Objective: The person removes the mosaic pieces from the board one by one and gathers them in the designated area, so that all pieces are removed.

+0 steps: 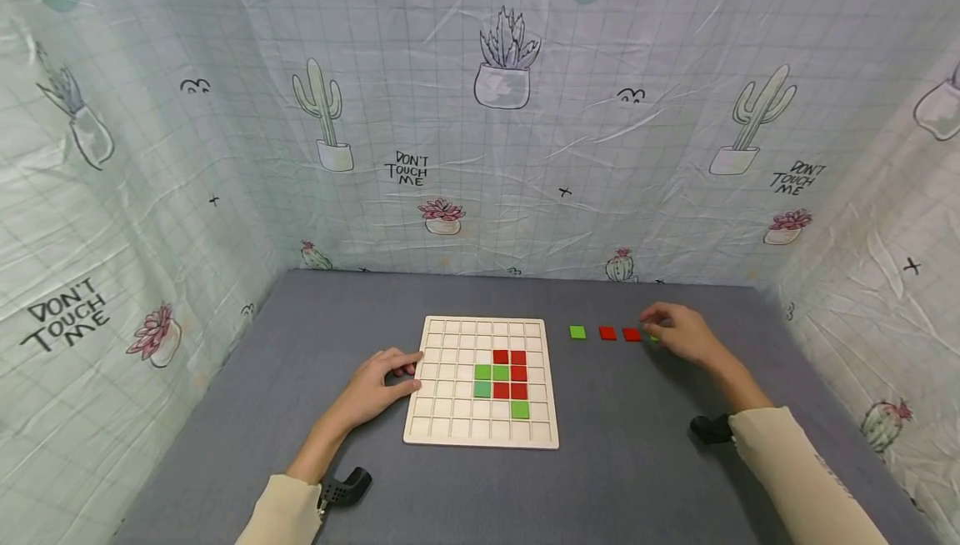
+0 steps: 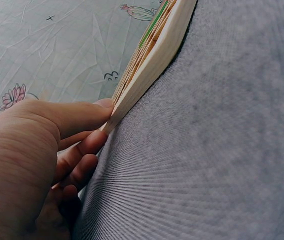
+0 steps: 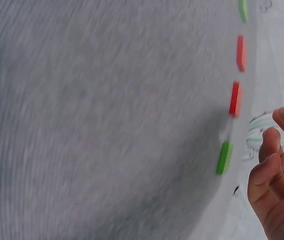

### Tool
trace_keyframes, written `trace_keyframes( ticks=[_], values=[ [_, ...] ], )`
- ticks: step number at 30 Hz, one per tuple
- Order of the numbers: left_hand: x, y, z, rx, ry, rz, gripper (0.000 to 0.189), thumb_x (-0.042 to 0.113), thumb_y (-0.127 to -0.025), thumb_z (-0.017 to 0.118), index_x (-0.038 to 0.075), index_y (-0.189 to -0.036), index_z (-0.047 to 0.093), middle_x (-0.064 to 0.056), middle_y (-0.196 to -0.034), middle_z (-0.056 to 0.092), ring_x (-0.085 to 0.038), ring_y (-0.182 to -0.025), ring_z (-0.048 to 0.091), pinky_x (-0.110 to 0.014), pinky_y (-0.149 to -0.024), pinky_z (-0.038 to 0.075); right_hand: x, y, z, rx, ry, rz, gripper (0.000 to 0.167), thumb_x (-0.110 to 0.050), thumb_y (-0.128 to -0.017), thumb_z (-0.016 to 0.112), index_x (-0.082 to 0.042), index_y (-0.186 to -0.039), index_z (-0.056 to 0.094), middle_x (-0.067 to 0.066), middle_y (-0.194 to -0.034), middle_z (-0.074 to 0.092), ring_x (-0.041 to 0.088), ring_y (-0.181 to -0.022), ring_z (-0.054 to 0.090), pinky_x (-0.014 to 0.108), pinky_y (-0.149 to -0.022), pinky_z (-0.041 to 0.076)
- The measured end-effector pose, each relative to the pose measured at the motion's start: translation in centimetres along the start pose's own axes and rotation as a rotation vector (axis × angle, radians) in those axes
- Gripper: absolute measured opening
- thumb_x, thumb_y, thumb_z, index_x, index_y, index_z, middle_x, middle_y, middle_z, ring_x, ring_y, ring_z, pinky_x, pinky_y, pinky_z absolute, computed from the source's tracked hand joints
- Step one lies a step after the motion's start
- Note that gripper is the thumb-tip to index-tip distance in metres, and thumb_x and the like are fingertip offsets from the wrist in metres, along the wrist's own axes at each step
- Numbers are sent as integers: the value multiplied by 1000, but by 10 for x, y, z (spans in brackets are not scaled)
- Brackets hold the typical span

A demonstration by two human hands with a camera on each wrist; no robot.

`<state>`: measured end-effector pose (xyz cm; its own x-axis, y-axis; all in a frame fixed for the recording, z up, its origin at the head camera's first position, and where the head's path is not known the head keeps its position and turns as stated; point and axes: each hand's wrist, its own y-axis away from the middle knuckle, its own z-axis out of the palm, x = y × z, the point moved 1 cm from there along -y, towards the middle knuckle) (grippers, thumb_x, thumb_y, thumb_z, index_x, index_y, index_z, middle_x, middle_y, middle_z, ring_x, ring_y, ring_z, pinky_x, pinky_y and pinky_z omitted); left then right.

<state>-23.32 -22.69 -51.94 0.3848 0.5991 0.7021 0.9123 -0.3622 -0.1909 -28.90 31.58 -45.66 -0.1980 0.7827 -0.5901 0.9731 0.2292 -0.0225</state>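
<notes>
My left hand (image 1: 378,382) rests at the left edge of a pale wooden grid board (image 1: 442,412), thumb and fingertips touching its rim. In the left wrist view the thumb (image 2: 81,116) meets the board's side (image 2: 154,65). Several red and green square tiles sit together in cells right of the board's middle, one a darker green tile (image 1: 482,389). My right hand (image 1: 678,332) hovers above the rightmost loose green tile (image 3: 225,158), partly covering it in the head view. Its fingers are loosely bent, thumb and fingertips apart, with nothing between them.
Left of the right hand, a row of loose tiles lies on the grey table (image 1: 600,462): a green tile (image 1: 577,332), a red tile (image 1: 607,333) and another red tile (image 1: 632,334). A cactus-print cloth (image 1: 562,112) hangs behind and at both sides.
</notes>
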Motion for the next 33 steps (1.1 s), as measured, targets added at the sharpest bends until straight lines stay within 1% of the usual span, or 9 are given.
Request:
trace_keyframes(
  ticks=[2,7,12,16,19,24,29,31,33],
  values=[
    [0,0,0,0,-4,-2,48,33,-95,76,14,-139,68,11,-100,62,-5,-91,52,-29,-84,43,-5,-1,3,1,6,-10,22,-11,-102,62,2,-119,70,22,-112,70,20,-79,69,32,-64,53],
    [1,0,0,1,-3,-3,49,34,-95,76,15,-139,67,12,-100,62,-6,-91,52,-29,-84,42,-19,-3,9,-5,4,-25,20,-12,-102,63,0,-117,71,21,-114,70,23,-78,70,35,-66,52],
    [0,0,0,1,-1,-4,48,34,-95,76,15,-139,68,12,-100,61,-6,-91,53,-29,-84,42,-31,-4,17,-19,-18,-49,18,-11,-102,63,-2,-114,72,20,-112,71,25,-74,70,34,-64,52],
    [-1,0,0,2,-3,-1,48,34,-95,76,14,-138,68,13,-100,62,-6,-92,53,-29,-84,42,-41,-4,24,-36,-45,-79,17,-10,-102,63,-1,-114,72,19,-112,70,25,-75,69,32,-63,52],
    [-1,1,1,-1,-2,-3,48,34,-95,76,14,-138,68,13,-100,62,-6,-92,52,-29,-84,42,-47,-5,30,-38,-46,-101,16,-11,-102,64,-2,-112,73,18,-112,69,21,-74,68,30,-63,53],
    [0,1,1,-7,0,-20,49,34,-95,76,15,-139,67,12,-100,61,-7,-91,52,-29,-84,42,-56,-5,39,-32,-34,-166,13,-8,-100,66,-2,-109,73,16,-109,69,14,-66,63,28,-60,51],
    [1,1,1,-10,-2,-24,49,33,-96,75,14,-140,66,12,-99,61,-8,-91,52,-30,-83,41,-68,-6,44,-36,-35,-197,12,-6,-99,67,-1,-108,73,17,-111,68,18,-65,64,28,-60,50],
    [1,1,1,-8,0,-21,49,33,-96,75,14,-140,67,12,-99,61,-8,-90,51,-29,-83,40,-72,-7,47,-37,-31,-208,13,-6,-99,67,-1,-108,74,16,-110,68,17,-65,64,27,-61,51],
    [1,1,0,-6,0,-17,49,33,-95,76,14,-140,67,11,-99,61,-8,-90,51,-29,-83,40,-76,-8,50,-36,-26,-223,13,-7,-99,67,-2,-108,74,15,-108,69,13,-64,61,27,-61,49]
  ],
)
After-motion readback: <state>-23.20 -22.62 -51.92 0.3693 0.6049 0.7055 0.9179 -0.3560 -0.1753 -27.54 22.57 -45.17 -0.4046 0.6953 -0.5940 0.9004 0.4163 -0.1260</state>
